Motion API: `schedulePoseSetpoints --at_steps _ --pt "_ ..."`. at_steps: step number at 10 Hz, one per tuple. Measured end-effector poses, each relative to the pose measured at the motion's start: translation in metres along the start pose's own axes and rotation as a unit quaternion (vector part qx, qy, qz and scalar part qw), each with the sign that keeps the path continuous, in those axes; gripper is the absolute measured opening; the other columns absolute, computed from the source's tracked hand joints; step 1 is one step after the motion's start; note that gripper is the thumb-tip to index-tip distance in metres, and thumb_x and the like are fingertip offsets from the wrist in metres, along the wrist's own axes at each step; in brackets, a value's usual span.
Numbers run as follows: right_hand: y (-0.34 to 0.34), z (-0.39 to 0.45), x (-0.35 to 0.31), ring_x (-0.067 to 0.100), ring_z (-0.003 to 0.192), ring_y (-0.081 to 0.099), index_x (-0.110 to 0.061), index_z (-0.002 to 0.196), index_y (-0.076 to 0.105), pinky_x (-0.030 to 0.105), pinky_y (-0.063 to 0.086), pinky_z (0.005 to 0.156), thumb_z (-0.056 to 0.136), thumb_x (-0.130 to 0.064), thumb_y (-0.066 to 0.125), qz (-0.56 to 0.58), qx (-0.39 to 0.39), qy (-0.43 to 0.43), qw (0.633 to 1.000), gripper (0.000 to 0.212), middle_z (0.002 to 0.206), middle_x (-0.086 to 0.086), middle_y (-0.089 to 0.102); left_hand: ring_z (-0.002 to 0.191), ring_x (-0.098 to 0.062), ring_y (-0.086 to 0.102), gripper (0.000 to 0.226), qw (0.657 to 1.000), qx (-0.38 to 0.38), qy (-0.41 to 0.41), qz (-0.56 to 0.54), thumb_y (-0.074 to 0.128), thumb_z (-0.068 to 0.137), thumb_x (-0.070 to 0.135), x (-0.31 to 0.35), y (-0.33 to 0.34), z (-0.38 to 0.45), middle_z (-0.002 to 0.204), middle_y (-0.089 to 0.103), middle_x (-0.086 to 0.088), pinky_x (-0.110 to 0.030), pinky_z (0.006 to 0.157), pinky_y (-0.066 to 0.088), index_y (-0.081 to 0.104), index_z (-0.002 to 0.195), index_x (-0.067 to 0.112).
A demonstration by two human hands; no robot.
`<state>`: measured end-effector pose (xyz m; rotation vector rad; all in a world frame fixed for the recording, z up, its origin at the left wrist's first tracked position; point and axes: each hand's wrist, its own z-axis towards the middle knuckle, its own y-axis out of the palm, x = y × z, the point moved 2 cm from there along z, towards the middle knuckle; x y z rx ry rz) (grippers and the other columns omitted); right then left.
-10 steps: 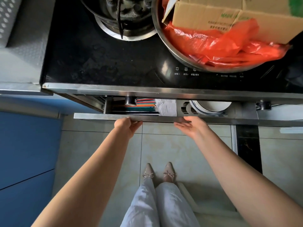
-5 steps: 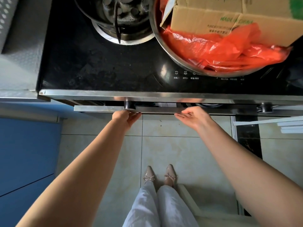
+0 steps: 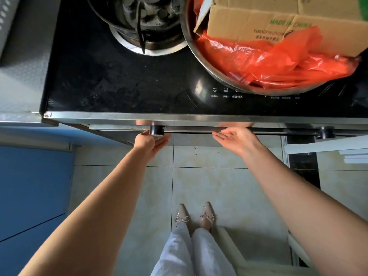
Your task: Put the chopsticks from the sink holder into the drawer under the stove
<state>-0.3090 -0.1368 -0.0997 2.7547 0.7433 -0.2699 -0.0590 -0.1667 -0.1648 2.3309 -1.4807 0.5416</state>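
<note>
The drawer [image 3: 123, 127] under the black stove [image 3: 119, 82] is pushed in, with only its steel front strip showing below the stove's edge. My left hand [image 3: 148, 142] presses flat against the drawer front just below a dark knob [image 3: 156, 130]. My right hand [image 3: 237, 139] rests palm up against the front further right, fingers spread. Neither hand holds anything. The chopsticks and the drawer's inside are hidden.
A gas burner [image 3: 143, 22] sits at the back of the stove. A steel bowl [image 3: 201, 62] with an orange plastic bag [image 3: 268, 60] and a cardboard box [image 3: 278, 22] stands at the right. Blue cabinet fronts [image 3: 31, 186] are on the left, tiled floor and my feet below.
Both hands have pushed the drawer in. One second ago it stood open with coloured chopsticks and a plate visible; now it is shut under the stove.
</note>
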Motion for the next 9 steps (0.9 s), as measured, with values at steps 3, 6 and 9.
schedulePoseSetpoints --at_steps 3,6,9 --pt "0.001 0.007 -0.001 0.036 0.142 0.025 0.010 0.139 0.031 0.042 0.022 0.117 0.090 0.019 0.030 0.000 -0.018 -0.006 1.000 0.050 0.152 0.024 0.027 0.074 -0.025 0.074 0.044 0.997 -0.039 0.006 0.068 0.032 0.103 0.002 0.002 -0.002 -0.005 0.135 0.055 -0.016 -0.033 0.058 0.061 0.034 0.145 0.011" --pt "-0.016 -0.003 0.004 0.034 0.136 0.037 0.008 0.109 0.050 0.042 0.032 0.112 0.095 0.002 0.039 -0.060 -0.051 -0.054 0.995 0.018 0.143 0.023 0.040 0.087 -0.027 0.073 0.052 0.996 -0.069 0.029 0.043 0.047 0.099 0.005 -0.007 -0.008 -0.033 0.125 0.063 -0.012 -0.035 0.071 0.059 0.031 0.148 0.013" --pt "-0.058 -0.045 0.021 0.037 0.126 0.049 0.002 0.109 0.049 0.042 0.043 0.102 0.095 -0.002 0.039 -0.099 -0.020 -0.095 0.990 0.018 0.135 0.023 0.050 0.085 -0.026 0.070 0.034 0.995 -0.076 0.041 0.044 0.044 0.101 0.011 -0.022 -0.025 -0.098 0.098 0.070 -0.007 -0.035 0.077 0.056 0.046 0.135 0.007"
